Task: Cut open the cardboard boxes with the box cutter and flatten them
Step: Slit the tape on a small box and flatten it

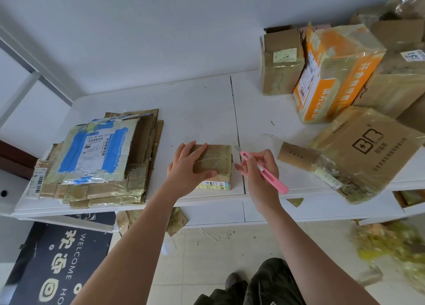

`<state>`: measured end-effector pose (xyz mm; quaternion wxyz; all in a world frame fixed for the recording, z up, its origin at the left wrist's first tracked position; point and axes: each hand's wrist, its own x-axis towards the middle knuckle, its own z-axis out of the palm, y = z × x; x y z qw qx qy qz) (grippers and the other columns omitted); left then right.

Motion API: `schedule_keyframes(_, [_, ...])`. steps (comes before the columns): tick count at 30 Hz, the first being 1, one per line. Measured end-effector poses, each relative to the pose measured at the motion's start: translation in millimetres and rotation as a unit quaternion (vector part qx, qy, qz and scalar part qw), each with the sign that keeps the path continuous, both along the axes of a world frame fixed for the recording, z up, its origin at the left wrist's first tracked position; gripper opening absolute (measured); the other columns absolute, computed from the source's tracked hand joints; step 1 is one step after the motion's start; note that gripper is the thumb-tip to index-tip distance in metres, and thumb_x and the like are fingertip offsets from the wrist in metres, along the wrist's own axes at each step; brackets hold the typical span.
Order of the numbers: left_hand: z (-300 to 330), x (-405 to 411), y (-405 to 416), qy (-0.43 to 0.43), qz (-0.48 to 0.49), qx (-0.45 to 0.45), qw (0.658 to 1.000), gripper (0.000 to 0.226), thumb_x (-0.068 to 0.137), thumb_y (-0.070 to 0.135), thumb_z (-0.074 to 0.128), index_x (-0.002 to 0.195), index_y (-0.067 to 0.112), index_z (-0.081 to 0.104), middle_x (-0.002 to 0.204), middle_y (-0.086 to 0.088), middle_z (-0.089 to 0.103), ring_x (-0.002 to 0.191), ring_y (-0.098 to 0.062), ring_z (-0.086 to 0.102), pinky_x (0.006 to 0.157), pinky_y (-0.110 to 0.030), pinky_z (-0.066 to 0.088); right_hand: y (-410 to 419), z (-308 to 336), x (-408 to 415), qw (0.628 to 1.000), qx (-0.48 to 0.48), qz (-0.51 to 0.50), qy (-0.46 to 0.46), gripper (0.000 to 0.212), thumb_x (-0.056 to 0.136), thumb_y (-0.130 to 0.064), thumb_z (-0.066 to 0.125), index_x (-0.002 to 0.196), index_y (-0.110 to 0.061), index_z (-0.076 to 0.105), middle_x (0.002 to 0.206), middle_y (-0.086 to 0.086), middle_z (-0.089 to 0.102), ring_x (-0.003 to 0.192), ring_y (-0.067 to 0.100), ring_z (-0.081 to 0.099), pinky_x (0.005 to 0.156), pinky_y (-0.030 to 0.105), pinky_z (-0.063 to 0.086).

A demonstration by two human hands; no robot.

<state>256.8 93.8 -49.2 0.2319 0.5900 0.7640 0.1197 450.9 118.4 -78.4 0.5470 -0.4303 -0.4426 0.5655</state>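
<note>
A small taped brown box [218,161] lies on the white table [197,113] near its front edge. My left hand [187,166] rests on top of the box, with fingers spread and the thumb along its near side. My right hand [258,169] grips a pink box cutter [264,169] just right of the box. Its blade tip points up and left, close to the box's upper right corner. A stack of flattened cardboard [96,159] with a blue-taped sheet on top sits to the left.
Unopened boxes crowd the right side: a brown box with a logo [368,152], an orange and white box [333,74], a small open brown box [281,63] and more behind. Tape scraps [395,242] litter the floor. A dark welcome mat [59,263] lies lower left.
</note>
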Motion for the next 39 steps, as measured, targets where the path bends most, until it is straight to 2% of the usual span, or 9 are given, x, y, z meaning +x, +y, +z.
schedule_keyframes(4, [-0.5,0.9,-1.4,-0.002,0.0,0.005,1.0,0.085,0.082,0.058,0.067,0.152,0.041,0.023,0.161,0.012,0.01,0.147,-0.009,-0.006,0.116,-0.053,0.012,-1.8,-2.6,-7.6,1.0,-0.003,0.007,-0.015,0.017,0.096,-0.017,0.056,0.085,-0.009,0.047,0.082,0.027,0.055,0.078,0.032,0.059,0.075,0.072,0.048])
schedule_keyframes(9, [-0.8,0.4,-2.4,-0.008,0.0,0.005,1.0,0.084,0.083,0.056,0.067,0.152,0.041,0.023,0.161,0.012,0.01,0.148,-0.011,-0.007,0.116,-0.054,0.009,-4.3,-3.4,-9.3,1.0,-0.008,-0.007,0.018,0.013,0.098,-0.014,0.056,0.087,-0.01,0.05,0.079,0.005,0.062,0.081,0.018,0.067,0.08,0.059,0.058])
schedule_keyframes(12, [-1.1,-0.1,-2.6,-0.007,0.0,0.007,1.0,0.084,0.082,0.056,0.067,0.152,0.04,0.024,0.161,0.012,0.01,0.148,-0.011,-0.007,0.116,-0.054,0.009,-3.0,-2.0,-10.8,1.0,-0.008,-0.001,0.009,0.014,0.098,-0.015,0.056,0.087,-0.01,0.05,0.079,0.004,0.062,0.08,0.015,0.067,0.079,0.059,0.058])
schedule_keyframes(17, [-2.3,-0.2,-1.7,-0.007,0.001,0.005,1.0,0.084,0.083,0.057,0.067,0.152,0.041,0.023,0.161,0.013,0.009,0.147,-0.01,-0.007,0.116,-0.053,0.008,0.9,-0.5,-11.0,0.999,-0.001,-0.008,-0.034,0.016,0.099,-0.008,0.055,0.086,-0.004,0.048,0.081,0.024,0.056,0.077,0.029,0.061,0.075,0.067,0.053])
schedule_keyframes(20, [-3.1,-0.8,-0.6,0.0,0.0,0.006,1.0,0.084,0.083,0.057,0.066,0.153,0.041,0.022,0.161,0.013,0.009,0.147,-0.009,-0.007,0.116,-0.053,0.009,1.8,3.1,-9.6,0.995,0.057,0.031,-0.08,0.017,0.097,-0.006,0.056,0.083,0.0,0.049,0.073,0.019,0.059,0.069,0.034,0.06,0.066,0.047,0.058])
schedule_keyframes(23, [-4.4,-0.4,0.0,0.003,-0.001,0.007,1.0,0.084,0.083,0.057,0.066,0.153,0.04,0.022,0.161,0.012,0.009,0.146,-0.007,-0.007,0.116,-0.053,0.009,-9.8,4.4,-8.6,0.986,0.114,0.052,-0.114,0.016,0.095,-0.006,0.055,0.081,-0.001,0.05,0.066,0.009,0.057,0.056,0.019,0.056,0.05,0.026,0.047])
schedule_keyframes(26, [-4.2,1.2,0.4,-0.005,0.002,0.013,1.0,0.085,0.082,0.058,0.067,0.152,0.041,0.023,0.161,0.012,0.01,0.146,-0.007,-0.007,0.116,-0.053,0.009,-15.3,-1.8,-5.4,0.998,0.049,-0.001,-0.049,0.013,0.099,-0.004,0.054,0.088,0.001,0.048,0.083,0.017,0.062,0.077,0.015,0.069,0.069,0.038,0.061])
schedule_keyframes(28, [-4.1,0.6,-0.6,-0.004,0.005,0.016,1.0,0.084,0.082,0.058,0.067,0.152,0.042,0.023,0.161,0.012,0.01,0.146,-0.006,-0.006,0.116,-0.052,0.009,-11.9,-2.7,-5.6,1.0,0.014,-0.007,-0.021,0.013,0.1,-0.007,0.053,0.09,-0.001,0.047,0.089,0.025,0.06,0.086,0.021,0.069,0.079,0.051,0.06])
schedule_keyframes(39, [-8.2,-0.8,-1.2,-0.011,0.008,0.019,1.0,0.085,0.08,0.061,0.066,0.151,0.043,0.024,0.161,0.014,0.01,0.146,-0.005,-0.007,0.116,-0.052,0.008,-1.9,-1.5,-7.4,0.997,0.025,-0.009,-0.066,0.02,0.095,-0.03,0.058,0.086,-0.015,0.05,0.085,0.02,0.06,0.083,0.045,0.06,0.071,0.069,0.052])
